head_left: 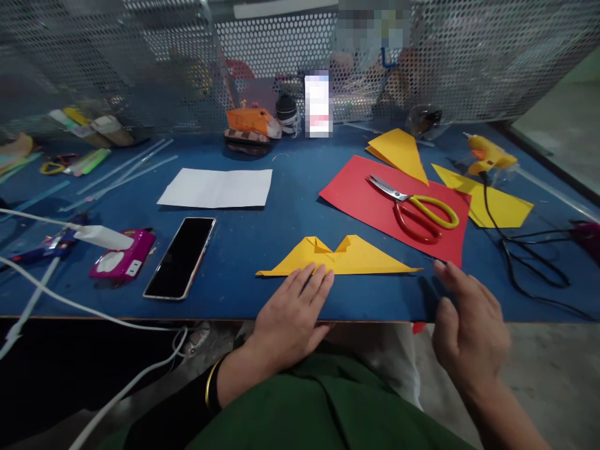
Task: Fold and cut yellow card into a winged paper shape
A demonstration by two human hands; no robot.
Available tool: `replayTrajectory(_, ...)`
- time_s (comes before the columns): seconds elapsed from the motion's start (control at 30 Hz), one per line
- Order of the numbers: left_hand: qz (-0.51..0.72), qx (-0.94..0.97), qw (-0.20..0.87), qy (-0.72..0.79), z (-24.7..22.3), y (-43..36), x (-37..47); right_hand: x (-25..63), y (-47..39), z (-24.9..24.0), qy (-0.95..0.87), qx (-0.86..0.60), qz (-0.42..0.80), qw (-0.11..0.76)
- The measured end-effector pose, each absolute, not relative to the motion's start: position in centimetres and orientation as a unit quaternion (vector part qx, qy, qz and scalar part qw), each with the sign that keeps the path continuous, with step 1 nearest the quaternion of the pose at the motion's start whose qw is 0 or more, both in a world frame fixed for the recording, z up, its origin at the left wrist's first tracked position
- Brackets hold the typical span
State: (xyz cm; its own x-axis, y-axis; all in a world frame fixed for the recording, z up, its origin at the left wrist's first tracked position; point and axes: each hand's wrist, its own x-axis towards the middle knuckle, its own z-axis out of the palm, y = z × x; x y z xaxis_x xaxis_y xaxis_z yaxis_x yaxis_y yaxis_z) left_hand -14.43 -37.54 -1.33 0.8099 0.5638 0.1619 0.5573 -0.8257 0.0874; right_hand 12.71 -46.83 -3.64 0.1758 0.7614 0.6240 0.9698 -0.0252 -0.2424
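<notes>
A folded yellow sheet of paper (375,257) lies near the front edge of the blue table, with two raised peaks and a notch between them. My left hand (295,309) rests flat on its lower edge, fingers stretched out together. Off the paper's right tip, my right hand (471,319) hovers over the table edge with nothing visible in it, fingers partly bent and thumb apart. Beyond it, scissors (398,200) with one yellow and one red handle lie on a red sheet of paper (349,187).
A black-screened phone (180,259), a magenta power adapter (122,256) and a white folded sheet (218,189) lie to the left. At right are yellow paper pieces (398,153) and a yellow glue gun (490,155) with a black cord. A lit phone (319,103) leans against the mesh panel.
</notes>
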Motion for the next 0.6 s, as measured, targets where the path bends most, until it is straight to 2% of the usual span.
replayTrajectory(0.23,0.095,0.951,0.035,0.294,-1.5,-37.7,-14.5,5.4,-43.5,-3.2,-0.806,-0.516,-0.127,0.260)
replayTrajectory(0.4,0.099,0.952,0.032,0.287,-1.6,-37.7,-14.5,4.0,-43.0,-3.3,-0.792,-0.532,-0.144,0.264)
replayTrajectory(0.6,0.099,0.955,0.017,0.279,-1.5,-37.5,-14.5,8.6,-44.2,-3.2,-0.758,-0.576,-0.157,0.263)
